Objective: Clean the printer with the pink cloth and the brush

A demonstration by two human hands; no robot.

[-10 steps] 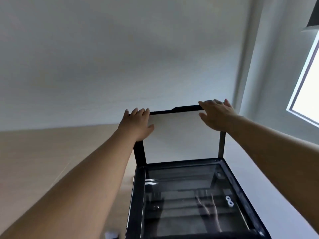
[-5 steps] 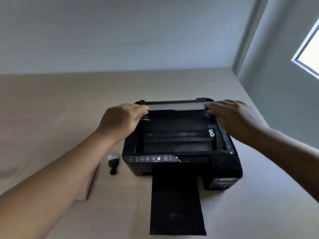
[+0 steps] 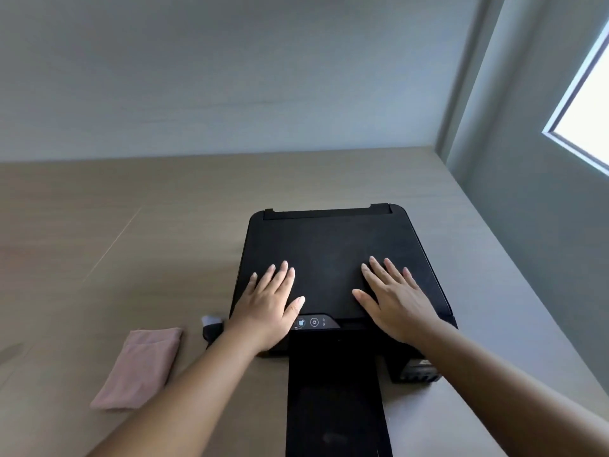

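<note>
I see the printer (image 3: 333,245) sitting on a tan table (image 3: 131,225), its lid shut flat and its right side near the table's right edge, where a grey wall (image 3: 543,258) rises close by. The rear edge of the table meets another wall, with a bare strip of table between it and the printer's back. To the left the tabletop is wide open. My left hand (image 3: 267,311) lies palm down on the lid's front left corner, fingers (image 3: 280,275) spread moderately and flat, holding nothing, the thumb reaching toward the control panel (image 3: 313,322). My right hand (image 3: 395,305) lies palm down on the lid's front right part, fingers fanned wide, also holding nothing. The 2 hands are apart, with bare lid between them. The printer's front faces me, and its black tray (image 3: 336,404) juts straight out toward me, so the long axis of printer and tray together runs from me toward the back wall. The cloth (image 3: 138,367) lies folded flat on the table left of the printer, well apart from it, its long axis slanting from near left to far right. The brush (image 3: 211,328) lies between cloth and printer, just beside the printer's front left corner, partly hidden by my left wrist; I cannot tell which way it points. A window (image 3: 586,103) shows at the upper right.
</note>
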